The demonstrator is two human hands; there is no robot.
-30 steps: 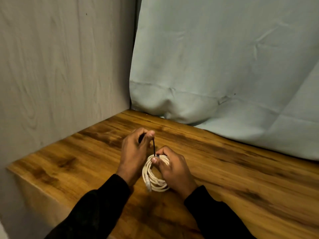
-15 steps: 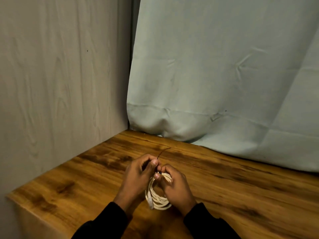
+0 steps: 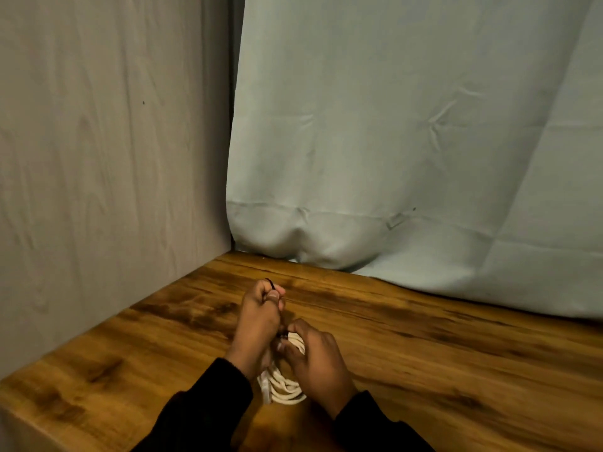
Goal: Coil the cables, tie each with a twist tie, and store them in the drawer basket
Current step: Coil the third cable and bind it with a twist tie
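Observation:
A coiled white cable (image 3: 285,388) sits low in the head view, just above the wooden table (image 3: 424,353), between my two hands. My right hand (image 3: 315,360) grips the top of the coil, its fingers curled over the loops. A thin black twist tie (image 3: 272,286) runs up from the coil. My left hand (image 3: 259,316) pinches the tie's free end between thumb and fingers, a little above and left of the coil. The cable's white plug hangs at the coil's lower left. No drawer basket is in view.
A pale wood-grain panel (image 3: 98,158) stands along the left. A light blue cloth (image 3: 408,141) hangs at the back and drapes onto the table. The table's left edge (image 3: 81,334) runs close to my left arm.
The camera has tilted up, so hands and coil sit lower in view. My left hand has drawn the tie's end up and away from the coil; my right hand keeps its grip.

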